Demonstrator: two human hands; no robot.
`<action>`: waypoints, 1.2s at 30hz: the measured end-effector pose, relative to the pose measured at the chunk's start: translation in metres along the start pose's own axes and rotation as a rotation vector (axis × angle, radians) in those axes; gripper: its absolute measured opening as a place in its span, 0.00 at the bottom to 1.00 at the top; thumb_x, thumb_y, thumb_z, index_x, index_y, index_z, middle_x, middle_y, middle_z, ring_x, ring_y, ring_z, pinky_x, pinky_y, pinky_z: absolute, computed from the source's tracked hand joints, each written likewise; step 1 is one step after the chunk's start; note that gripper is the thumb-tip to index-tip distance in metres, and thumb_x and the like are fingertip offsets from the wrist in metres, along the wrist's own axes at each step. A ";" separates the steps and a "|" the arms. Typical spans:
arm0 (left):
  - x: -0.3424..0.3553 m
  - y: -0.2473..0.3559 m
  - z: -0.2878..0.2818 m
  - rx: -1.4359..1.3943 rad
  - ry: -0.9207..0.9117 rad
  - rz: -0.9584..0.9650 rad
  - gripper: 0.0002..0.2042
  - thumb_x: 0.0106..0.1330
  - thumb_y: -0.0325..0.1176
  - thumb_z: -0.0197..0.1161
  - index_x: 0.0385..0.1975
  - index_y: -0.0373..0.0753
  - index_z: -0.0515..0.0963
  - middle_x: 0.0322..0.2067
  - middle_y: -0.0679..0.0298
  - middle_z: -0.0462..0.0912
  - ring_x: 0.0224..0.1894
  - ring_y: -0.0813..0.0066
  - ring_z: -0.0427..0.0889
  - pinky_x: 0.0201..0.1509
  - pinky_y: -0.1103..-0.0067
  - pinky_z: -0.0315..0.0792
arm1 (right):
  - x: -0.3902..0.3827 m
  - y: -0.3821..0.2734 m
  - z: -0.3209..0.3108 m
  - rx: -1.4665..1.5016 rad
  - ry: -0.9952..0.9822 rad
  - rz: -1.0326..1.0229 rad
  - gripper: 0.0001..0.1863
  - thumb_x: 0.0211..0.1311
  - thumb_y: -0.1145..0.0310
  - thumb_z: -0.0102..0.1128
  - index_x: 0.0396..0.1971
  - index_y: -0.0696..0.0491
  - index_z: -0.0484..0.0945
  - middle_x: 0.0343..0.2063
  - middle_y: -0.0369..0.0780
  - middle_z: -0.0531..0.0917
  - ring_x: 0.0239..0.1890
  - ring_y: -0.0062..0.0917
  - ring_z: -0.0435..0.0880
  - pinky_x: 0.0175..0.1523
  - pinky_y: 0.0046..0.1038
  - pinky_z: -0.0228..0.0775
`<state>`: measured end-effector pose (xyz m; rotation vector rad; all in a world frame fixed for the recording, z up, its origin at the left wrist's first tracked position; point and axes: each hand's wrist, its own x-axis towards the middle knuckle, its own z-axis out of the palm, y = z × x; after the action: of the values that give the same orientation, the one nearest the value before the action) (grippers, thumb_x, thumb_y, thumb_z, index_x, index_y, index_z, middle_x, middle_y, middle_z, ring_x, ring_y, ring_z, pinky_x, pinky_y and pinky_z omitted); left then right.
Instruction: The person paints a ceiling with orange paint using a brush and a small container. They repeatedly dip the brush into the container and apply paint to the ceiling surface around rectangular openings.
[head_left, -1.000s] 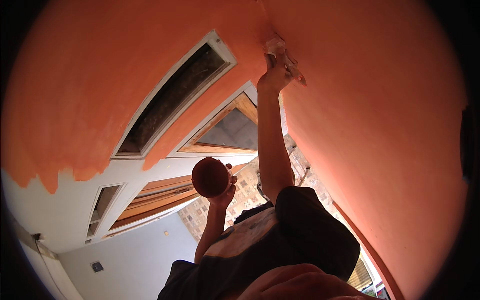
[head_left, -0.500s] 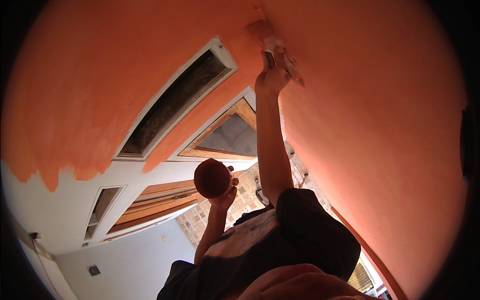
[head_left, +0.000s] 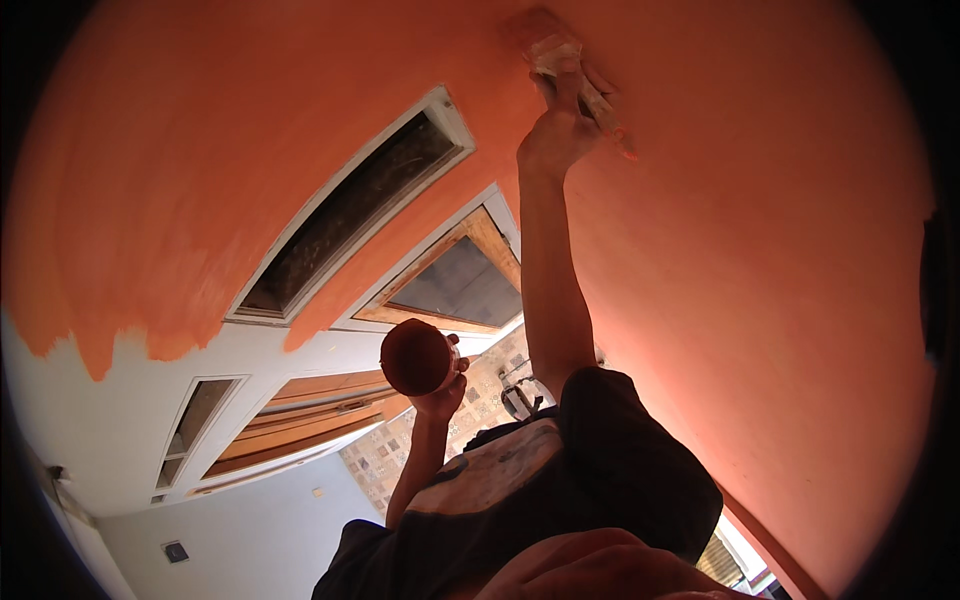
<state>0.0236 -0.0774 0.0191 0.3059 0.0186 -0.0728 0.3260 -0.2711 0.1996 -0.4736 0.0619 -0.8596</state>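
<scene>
Fingers (head_left: 548, 135) of my right hand (head_left: 555, 135) are wrapped tight around the handle of a paintbrush (head_left: 565, 62), whose bristles sit flat against the orange wall (head_left: 750, 250) high above my head; my left hand (head_left: 440, 395) is lower, its fingers curled up around the base of a small round paint cup (head_left: 415, 357) held near my chest. To my eye the stroke goes best with the bristles kept flush to the surface, light even pressure, and each pass overlapping the wet edge so no streaks show, while I keep the cup level so it does not spill. Off to the left the orange stops in a ragged line above the white wall (head_left: 110, 420), beside the white-framed transom windows (head_left: 350, 215). Against a second ago, the brush has climbed higher and a little left along the wall and my arm is more stretched; the cup has hardly shifted
</scene>
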 end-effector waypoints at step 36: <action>-0.018 0.037 -0.044 -0.153 -0.010 0.015 0.37 0.68 0.66 0.53 0.69 0.46 0.62 0.56 0.47 0.75 0.43 0.50 0.83 0.30 0.71 0.84 | 0.037 -0.032 0.067 -0.640 -0.355 -0.591 0.07 0.58 0.74 0.66 0.30 0.58 0.76 0.19 0.36 0.82 0.20 0.22 0.81 0.29 0.22 0.75</action>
<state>0.0079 -0.0272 -0.0113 0.1524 0.0117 -0.0578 0.3435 -0.2914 0.2780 -1.2812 -0.1431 -1.3220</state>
